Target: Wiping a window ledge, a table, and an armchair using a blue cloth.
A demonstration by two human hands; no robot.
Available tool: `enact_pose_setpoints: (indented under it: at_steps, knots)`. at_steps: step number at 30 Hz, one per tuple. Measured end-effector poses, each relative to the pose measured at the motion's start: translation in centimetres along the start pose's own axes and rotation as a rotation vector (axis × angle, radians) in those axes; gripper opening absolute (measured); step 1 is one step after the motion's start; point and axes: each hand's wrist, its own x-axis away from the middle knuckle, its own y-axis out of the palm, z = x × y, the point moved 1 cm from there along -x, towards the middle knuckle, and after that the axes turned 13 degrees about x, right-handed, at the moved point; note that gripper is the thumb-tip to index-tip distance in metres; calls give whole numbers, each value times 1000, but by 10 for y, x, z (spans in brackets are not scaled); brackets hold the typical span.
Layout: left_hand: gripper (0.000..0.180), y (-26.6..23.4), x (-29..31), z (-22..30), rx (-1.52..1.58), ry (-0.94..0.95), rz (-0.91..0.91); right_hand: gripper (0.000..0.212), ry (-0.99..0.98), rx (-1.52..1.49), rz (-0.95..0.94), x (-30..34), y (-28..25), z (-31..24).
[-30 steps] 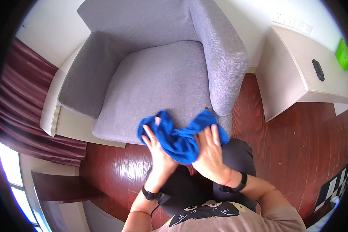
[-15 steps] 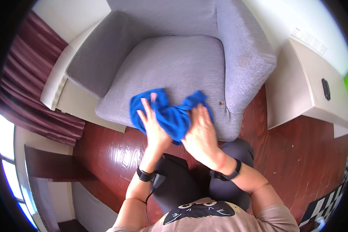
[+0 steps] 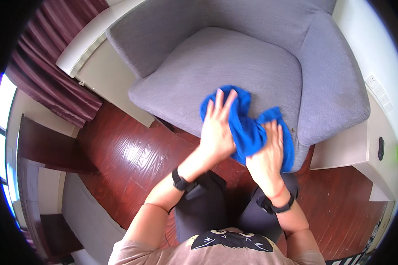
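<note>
A crumpled blue cloth [image 3: 247, 137] lies on the front right part of the grey armchair's seat [image 3: 221, 57], its lower end reaching the front edge. My left hand [image 3: 218, 132] rests on the cloth's left part, fingers stretched and spread apart. On the right part of the cloth lies my right hand [image 3: 267, 159], palm down, with its fingers extended close together. Beside the cloth's right edge, near the base of the right armrest [image 3: 336, 84], a small dark spot [image 3: 292, 130] shows on the fabric. What is under the palms is hidden.
A pale desk [image 3: 353, 150] with a black object [image 3: 380, 148] on it stands right of the chair. A light cabinet [image 3: 110, 75] and purple curtain [image 3: 57, 57] are at left. Dark red wooden floor [image 3: 141, 154] lies below, and wall sockets [image 3: 378, 92] are at right.
My hands and the blue cloth have slid right along the seat's front, so the cloth now reaches the dark spot. The whole view has turned, with the chair shifted right in the picture.
</note>
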Motion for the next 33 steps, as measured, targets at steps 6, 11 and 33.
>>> enact_pose_setpoints:
  at_steps: [6, 11, 33]
  knots:
    - [45, -56, -8, -106, -266, -159, 113, 53, -103, -30, 33, -82, 46, -73]
    - [43, -103, 17, -164, -359, -193, 254, 50, -194, -162, 104, -116, 76, -127]
    - [64, 15, 0, 20, -54, -56, -116, 55, 182, -82, -47, 39, -43, 42]
